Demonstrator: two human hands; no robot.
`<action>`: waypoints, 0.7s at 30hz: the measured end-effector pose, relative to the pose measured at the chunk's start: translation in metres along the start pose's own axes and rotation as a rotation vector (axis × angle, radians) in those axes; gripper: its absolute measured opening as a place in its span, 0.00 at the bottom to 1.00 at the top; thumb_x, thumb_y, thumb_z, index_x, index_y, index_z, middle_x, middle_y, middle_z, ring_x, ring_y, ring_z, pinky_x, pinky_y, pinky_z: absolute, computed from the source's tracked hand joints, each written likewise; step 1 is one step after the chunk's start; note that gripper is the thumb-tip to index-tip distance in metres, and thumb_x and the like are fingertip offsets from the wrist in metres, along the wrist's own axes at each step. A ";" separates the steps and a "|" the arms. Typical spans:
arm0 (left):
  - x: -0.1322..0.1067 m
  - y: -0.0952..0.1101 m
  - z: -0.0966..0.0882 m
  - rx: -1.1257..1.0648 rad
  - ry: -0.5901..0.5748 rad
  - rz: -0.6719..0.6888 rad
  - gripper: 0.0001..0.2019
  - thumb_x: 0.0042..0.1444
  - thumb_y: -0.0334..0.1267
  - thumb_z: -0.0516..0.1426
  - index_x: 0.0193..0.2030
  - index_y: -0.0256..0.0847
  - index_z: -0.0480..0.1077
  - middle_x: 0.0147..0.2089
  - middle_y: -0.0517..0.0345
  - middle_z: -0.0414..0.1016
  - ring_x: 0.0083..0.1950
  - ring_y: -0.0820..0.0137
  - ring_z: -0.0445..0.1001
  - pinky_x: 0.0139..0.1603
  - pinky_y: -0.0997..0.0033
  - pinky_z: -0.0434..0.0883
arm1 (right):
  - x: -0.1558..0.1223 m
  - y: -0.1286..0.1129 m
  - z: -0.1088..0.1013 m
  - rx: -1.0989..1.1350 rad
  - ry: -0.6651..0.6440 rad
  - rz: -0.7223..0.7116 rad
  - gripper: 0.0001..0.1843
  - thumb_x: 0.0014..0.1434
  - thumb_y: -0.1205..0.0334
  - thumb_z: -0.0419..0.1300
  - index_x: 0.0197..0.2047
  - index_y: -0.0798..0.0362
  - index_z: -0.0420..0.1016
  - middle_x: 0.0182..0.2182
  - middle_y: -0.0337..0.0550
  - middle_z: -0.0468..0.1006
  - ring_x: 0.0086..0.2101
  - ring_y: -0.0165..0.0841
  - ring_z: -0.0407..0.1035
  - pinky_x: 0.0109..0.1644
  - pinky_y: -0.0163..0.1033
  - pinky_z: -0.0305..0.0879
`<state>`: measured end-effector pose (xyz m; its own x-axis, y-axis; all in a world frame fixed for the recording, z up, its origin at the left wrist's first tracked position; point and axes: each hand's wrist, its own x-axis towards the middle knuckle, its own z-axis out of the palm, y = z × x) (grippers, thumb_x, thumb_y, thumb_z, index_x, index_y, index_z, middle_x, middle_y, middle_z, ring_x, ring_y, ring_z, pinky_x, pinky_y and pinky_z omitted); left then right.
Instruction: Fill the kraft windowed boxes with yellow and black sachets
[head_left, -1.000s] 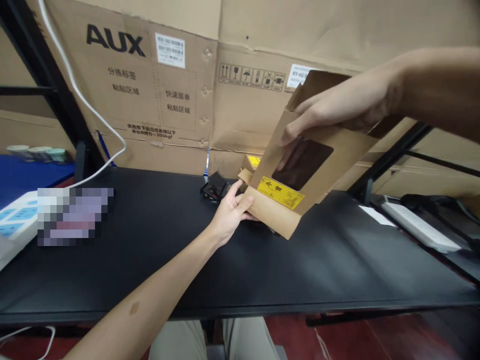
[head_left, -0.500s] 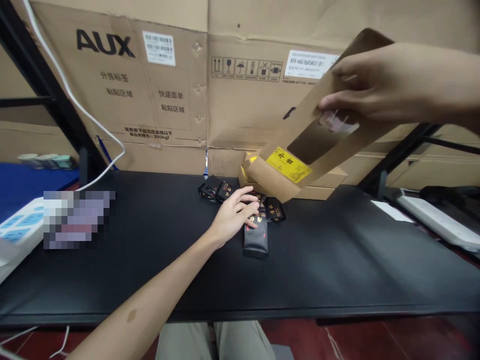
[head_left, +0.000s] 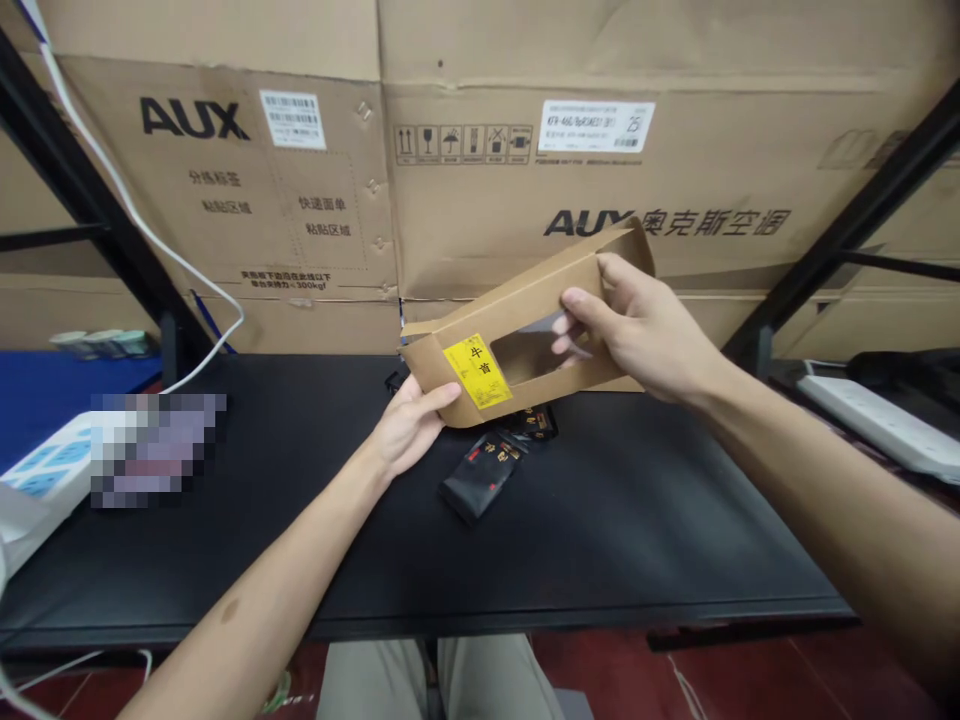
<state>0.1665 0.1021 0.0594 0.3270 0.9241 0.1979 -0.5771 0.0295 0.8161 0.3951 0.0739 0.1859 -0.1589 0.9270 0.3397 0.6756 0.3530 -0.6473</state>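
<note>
Both my hands hold a brown cardboard box (head_left: 525, 290) tilted above the table. It has a cut-out window and a yellow label (head_left: 478, 371) with dark characters. My left hand (head_left: 412, 425) grips its lower left end, thumb on the front face. My right hand (head_left: 626, 315) pinches the upper right part, with fingers showing through the window. Below the box lies a black packet (head_left: 481, 476) with gold characters and red marks. Another black packet (head_left: 531, 422) is partly covered by the box, and a dark edge of more shows behind my left hand.
Large AUX cartons (head_left: 465, 230) stand behind the black table (head_left: 600, 530). A white power strip (head_left: 64, 460) and a pixelated patch are at left, near a blue surface (head_left: 97, 385). Another white power strip (head_left: 885, 420) lies at right. Black metal posts (head_left: 817, 180) rise at both sides.
My right hand has brought the box down and left. My left hand has moved off the black packets and taken hold of the box's end. The front packet now lies slanted.
</note>
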 end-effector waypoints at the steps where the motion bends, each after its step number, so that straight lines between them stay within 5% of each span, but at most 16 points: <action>1: 0.000 0.001 0.000 0.013 -0.011 -0.009 0.35 0.49 0.35 0.71 0.65 0.43 0.71 0.61 0.46 0.81 0.66 0.50 0.75 0.68 0.48 0.72 | -0.001 0.000 -0.001 0.008 0.001 -0.006 0.27 0.70 0.37 0.51 0.64 0.43 0.61 0.44 0.47 0.80 0.41 0.41 0.80 0.43 0.46 0.81; 7: -0.001 0.004 -0.007 0.075 0.000 -0.084 0.26 0.44 0.36 0.73 0.52 0.38 0.79 0.55 0.44 0.84 0.63 0.49 0.78 0.68 0.48 0.72 | -0.003 0.000 0.001 0.038 0.001 -0.031 0.25 0.71 0.39 0.53 0.61 0.45 0.65 0.41 0.45 0.81 0.38 0.39 0.80 0.41 0.44 0.80; 12: 0.002 0.006 -0.013 0.095 0.012 -0.090 0.35 0.41 0.37 0.75 0.60 0.40 0.76 0.55 0.46 0.84 0.63 0.46 0.78 0.69 0.44 0.72 | 0.002 0.013 0.011 0.278 0.089 -0.264 0.18 0.68 0.45 0.62 0.51 0.49 0.69 0.32 0.38 0.79 0.28 0.30 0.76 0.30 0.35 0.76; 16: 0.007 0.004 -0.015 0.136 0.061 -0.019 0.35 0.43 0.40 0.75 0.60 0.41 0.75 0.54 0.48 0.85 0.62 0.49 0.79 0.67 0.47 0.74 | 0.006 0.023 0.018 0.340 0.184 -0.310 0.16 0.66 0.48 0.66 0.47 0.50 0.69 0.28 0.36 0.78 0.25 0.28 0.74 0.26 0.32 0.74; 21: 0.013 -0.002 -0.016 0.279 0.082 -0.029 0.30 0.45 0.45 0.74 0.54 0.39 0.74 0.53 0.46 0.84 0.53 0.53 0.83 0.48 0.58 0.83 | -0.002 0.035 0.019 0.307 0.379 -0.313 0.14 0.66 0.51 0.66 0.46 0.51 0.72 0.28 0.37 0.78 0.23 0.29 0.75 0.25 0.34 0.74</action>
<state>0.1599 0.1204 0.0513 0.2722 0.9524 0.1370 -0.3362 -0.0393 0.9410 0.4050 0.0869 0.1494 -0.0101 0.6824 0.7309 0.3895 0.6759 -0.6256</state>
